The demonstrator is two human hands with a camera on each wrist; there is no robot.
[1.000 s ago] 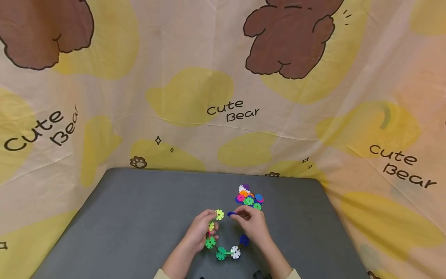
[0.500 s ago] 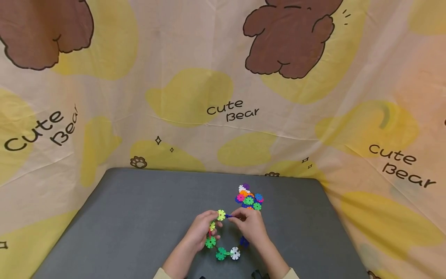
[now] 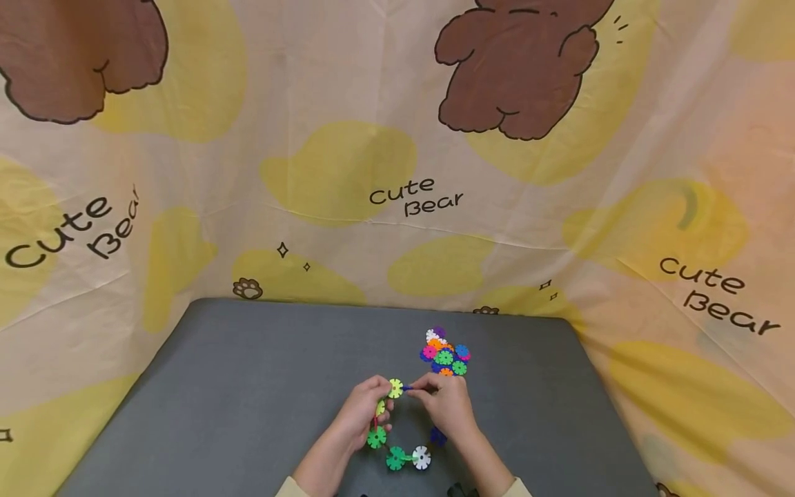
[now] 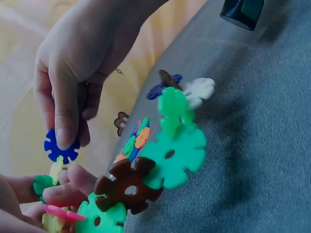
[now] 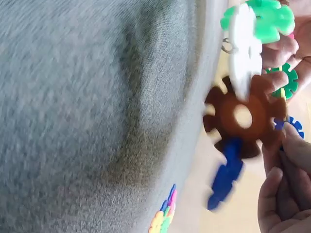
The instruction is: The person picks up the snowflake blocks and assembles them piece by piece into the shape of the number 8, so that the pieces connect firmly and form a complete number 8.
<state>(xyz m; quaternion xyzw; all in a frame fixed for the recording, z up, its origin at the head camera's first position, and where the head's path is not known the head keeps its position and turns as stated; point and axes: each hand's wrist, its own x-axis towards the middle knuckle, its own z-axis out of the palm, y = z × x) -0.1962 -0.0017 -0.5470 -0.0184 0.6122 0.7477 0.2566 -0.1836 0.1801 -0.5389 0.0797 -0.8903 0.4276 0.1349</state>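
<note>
My left hand [image 3: 359,413] grips the upper end of a chain of slotted plastic snowflake discs, with a yellow disc [image 3: 396,388] at its fingertips. Between thumb and finger, my right hand [image 3: 448,406] pinches a blue snowflake disc [image 4: 61,148], whose edge meets the yellow one. From the left hand the chain curves down through green, brown [image 4: 129,187] and white [image 3: 421,457] discs. Its other end, a dark blue disc [image 5: 226,179], hangs below a brown disc near the right wrist. The left fingers partly hide some of the chain's pieces.
Behind the right hand, a pile of loose snowflake discs [image 3: 444,357] in several colours lies on the grey table [image 3: 261,386]. A dark object [image 3: 462,490] shows at the near edge. A bear-printed curtain [image 3: 323,172] surrounds the table's back and sides.
My right hand has brought the blue disc left against the yellow disc's edge, turning it edge-on in the head view. Both hands and the chain have since come slightly nearer.
</note>
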